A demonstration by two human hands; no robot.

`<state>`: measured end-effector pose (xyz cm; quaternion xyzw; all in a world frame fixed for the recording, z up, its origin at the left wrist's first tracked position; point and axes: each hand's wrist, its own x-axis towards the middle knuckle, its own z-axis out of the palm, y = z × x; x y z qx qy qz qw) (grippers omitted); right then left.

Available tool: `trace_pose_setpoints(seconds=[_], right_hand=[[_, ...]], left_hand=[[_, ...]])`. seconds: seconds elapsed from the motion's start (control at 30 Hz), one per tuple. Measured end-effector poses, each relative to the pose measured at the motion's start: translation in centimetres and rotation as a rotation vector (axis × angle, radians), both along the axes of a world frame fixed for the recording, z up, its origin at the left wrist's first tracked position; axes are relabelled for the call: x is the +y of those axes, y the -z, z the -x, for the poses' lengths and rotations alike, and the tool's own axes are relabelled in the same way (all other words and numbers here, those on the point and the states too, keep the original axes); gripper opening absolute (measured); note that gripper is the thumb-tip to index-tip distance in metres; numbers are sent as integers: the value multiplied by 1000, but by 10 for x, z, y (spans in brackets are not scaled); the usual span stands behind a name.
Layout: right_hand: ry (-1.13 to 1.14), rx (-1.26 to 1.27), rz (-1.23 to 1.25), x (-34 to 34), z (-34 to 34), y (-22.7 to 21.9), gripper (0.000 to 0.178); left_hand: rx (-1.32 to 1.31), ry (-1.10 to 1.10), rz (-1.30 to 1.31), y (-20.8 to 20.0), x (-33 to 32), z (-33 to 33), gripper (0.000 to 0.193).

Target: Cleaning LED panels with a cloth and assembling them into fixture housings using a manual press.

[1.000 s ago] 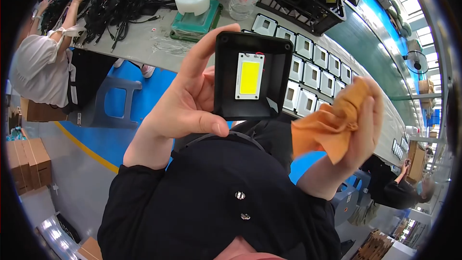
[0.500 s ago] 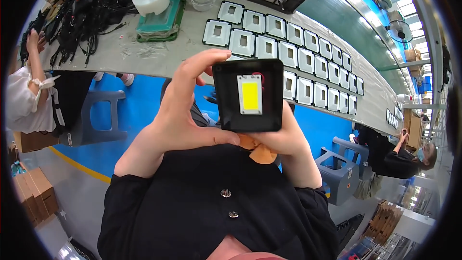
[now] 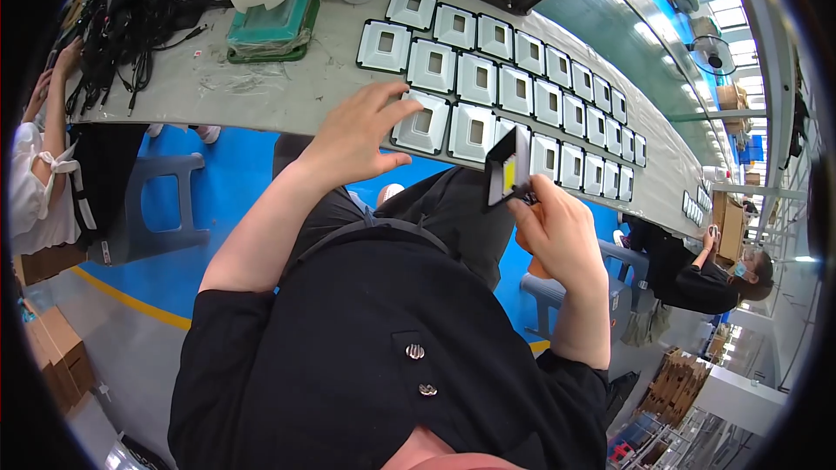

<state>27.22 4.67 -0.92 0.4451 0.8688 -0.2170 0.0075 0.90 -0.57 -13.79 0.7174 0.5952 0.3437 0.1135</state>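
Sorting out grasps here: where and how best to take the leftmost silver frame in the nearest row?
Likely pinch the frame by its left and near outer edges, coming from the person's left: no frame adjoins there, while other frames crowd its right and far sides. The open left hand is at that side.

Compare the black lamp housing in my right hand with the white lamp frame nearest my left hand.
The black lamp housing is held tilted in the right hand; the white lamp frame lies flat on the table. The housing contains a yellow LED panel; the frame has a rectangular opening in its middle. The housing looks mostly black; the frame's face is white. Both have black edges.
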Motion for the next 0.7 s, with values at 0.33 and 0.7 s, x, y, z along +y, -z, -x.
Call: trace_pose_setpoints(seconds=[0.33, 0.7], right_hand=[[-313, -484, -278, 1, 90, -16, 27], [-640, -850, -466, 11, 173, 8, 3]], left_hand=[[5, -21, -40, 7, -12, 16, 38], [-137, -110, 123, 6, -12, 38, 110]])
